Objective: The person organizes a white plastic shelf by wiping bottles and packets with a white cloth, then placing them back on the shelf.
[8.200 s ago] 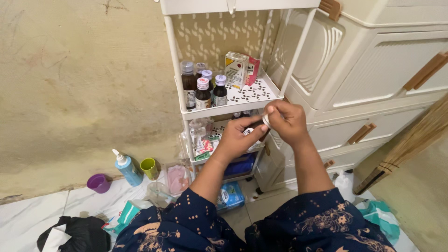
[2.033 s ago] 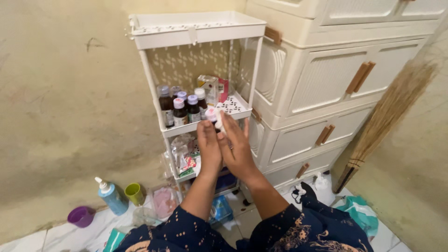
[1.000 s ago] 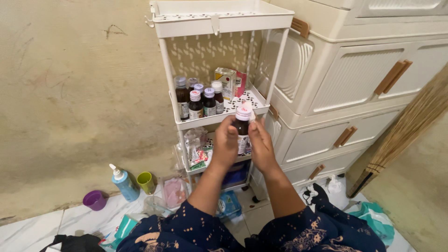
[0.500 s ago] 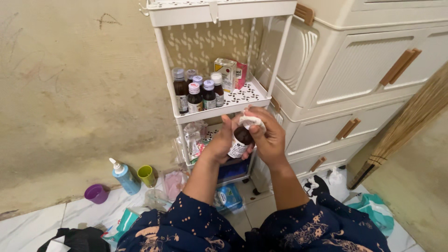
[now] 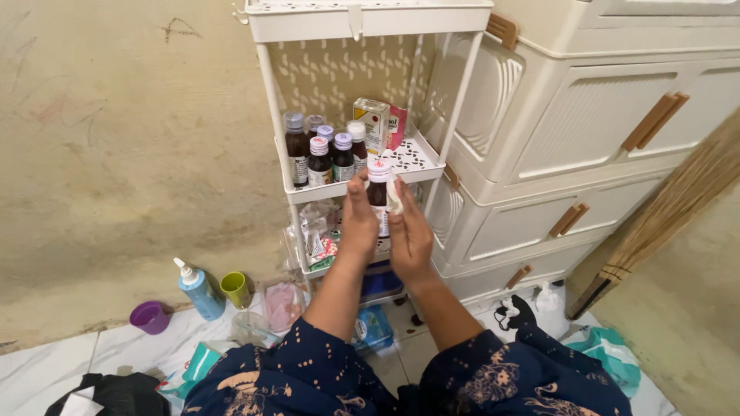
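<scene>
Dark brown bottle point(image 5: 378, 192) with white cap, upright between both palms.

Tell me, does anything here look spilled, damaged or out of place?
Nothing looks spilled. The brown bottle stands upright between the left hand and the right hand, capped. The oddities are on the floor: a blue spray bottle, green cup and purple cup beside the stained, scratched wall.
</scene>
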